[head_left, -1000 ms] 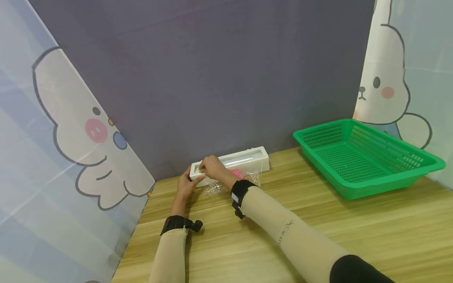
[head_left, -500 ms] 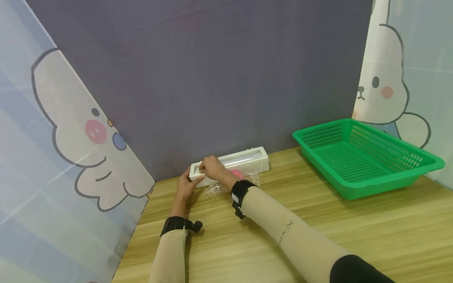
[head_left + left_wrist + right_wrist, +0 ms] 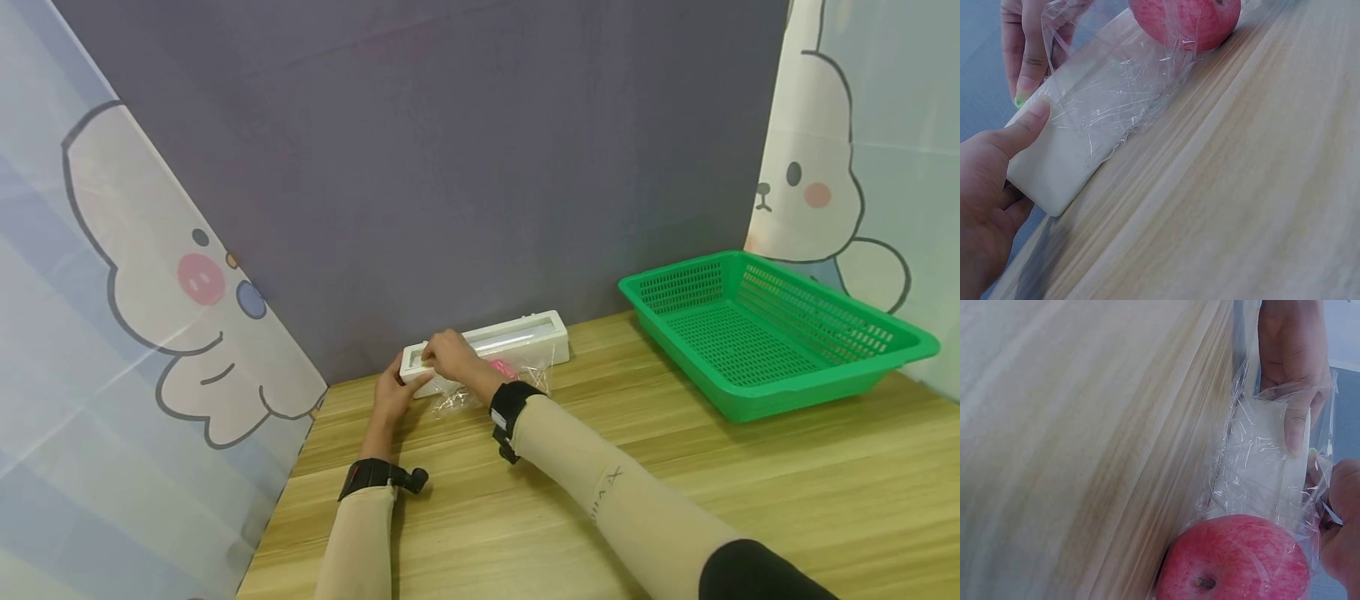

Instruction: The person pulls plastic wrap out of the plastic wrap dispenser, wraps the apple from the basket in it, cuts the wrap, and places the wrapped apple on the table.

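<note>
A long white cling film dispenser (image 3: 559, 332) stands against the back cloth, with a film roll showing through its top opening. My left hand (image 3: 393, 395) grips its left end, thumb (image 3: 1035, 119) on the front face. Over that same end my right hand (image 3: 455, 357) bends down, its curled fingers pinching cling film (image 3: 1116, 94); their tips are partly hidden. A small green spot (image 3: 1019, 100) shows at one right fingertip. Crumpled film hangs down the dispenser's front and reaches a red apple (image 3: 1232, 559), which lies on the table against the box and is mostly hidden by my right wrist in the head view.
A green perforated basket (image 3: 817, 385) stands on the right of the wooden table (image 3: 480, 525). A dark grey cloth (image 3: 480, 167) rises straight behind the dispenser. Printed cartoon curtains (image 3: 90, 350) close off both sides.
</note>
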{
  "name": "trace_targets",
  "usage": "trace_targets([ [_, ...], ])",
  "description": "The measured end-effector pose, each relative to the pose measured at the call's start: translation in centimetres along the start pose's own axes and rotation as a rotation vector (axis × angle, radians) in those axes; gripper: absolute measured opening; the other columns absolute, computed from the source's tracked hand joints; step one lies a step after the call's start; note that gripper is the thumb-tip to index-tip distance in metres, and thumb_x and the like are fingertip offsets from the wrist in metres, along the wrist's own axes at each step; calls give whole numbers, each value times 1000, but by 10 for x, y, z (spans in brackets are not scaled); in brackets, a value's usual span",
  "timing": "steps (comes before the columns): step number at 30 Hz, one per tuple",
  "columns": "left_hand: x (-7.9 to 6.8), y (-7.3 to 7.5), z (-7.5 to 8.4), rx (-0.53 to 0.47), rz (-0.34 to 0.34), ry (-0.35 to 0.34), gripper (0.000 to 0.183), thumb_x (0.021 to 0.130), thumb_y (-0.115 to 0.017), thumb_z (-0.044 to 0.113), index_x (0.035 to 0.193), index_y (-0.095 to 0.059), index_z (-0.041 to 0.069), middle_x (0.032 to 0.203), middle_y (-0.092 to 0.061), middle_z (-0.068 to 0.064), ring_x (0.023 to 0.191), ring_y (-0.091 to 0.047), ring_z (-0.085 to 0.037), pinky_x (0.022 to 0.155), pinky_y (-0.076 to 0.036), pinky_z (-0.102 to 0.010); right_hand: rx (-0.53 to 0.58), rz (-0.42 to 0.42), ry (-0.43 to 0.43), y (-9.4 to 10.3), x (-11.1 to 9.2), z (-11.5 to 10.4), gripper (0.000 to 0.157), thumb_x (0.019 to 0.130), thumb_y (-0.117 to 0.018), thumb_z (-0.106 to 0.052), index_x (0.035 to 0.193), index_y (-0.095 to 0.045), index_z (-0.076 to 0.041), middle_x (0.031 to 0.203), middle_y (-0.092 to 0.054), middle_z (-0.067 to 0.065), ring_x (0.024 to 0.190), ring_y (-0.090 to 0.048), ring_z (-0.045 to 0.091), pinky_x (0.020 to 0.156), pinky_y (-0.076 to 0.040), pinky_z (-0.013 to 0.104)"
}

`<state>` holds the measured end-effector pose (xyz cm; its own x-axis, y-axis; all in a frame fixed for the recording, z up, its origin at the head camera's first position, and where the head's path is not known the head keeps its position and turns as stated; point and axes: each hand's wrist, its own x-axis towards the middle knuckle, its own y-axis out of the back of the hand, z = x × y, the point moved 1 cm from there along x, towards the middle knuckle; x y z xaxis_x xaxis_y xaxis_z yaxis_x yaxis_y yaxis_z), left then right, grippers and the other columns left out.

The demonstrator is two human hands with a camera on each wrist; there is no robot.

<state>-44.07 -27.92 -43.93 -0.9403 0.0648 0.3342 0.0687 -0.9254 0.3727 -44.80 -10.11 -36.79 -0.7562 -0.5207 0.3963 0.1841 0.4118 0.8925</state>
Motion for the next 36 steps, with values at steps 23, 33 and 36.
trace_targets([
  [23, 4, -2, 9, -6, 11, -26, 72, 96, -80, 12, 159, -44, 1, 142, -62, -25, 109, -66, -20, 77, -53, -15, 4, 1, -11, 8, -2, 6, 16, 102, -73, -16, 113, -85, -15, 115, -79, -2, 109, -73, 18, 95, -57, 26],
  [33, 0, 1, 3, -1, 15, -6, 72, 97, -80, 16, 158, -46, 2, 140, -63, -25, 106, -66, -18, 76, -53, -15, -12, -26, -1, 8, -6, 8, 17, 101, -74, -21, 114, -84, -15, 117, -79, -1, 111, -73, 18, 96, -57, 26],
  [36, 0, 1, 2, -29, 5, -3, 73, 96, -80, 14, 158, -45, 0, 140, -61, -28, 104, -66, -17, 75, -54, -15, -11, -27, 4, 9, -8, 8, 16, 101, -75, -19, 112, -84, -14, 115, -79, -1, 110, -73, 18, 96, -58, 27],
])
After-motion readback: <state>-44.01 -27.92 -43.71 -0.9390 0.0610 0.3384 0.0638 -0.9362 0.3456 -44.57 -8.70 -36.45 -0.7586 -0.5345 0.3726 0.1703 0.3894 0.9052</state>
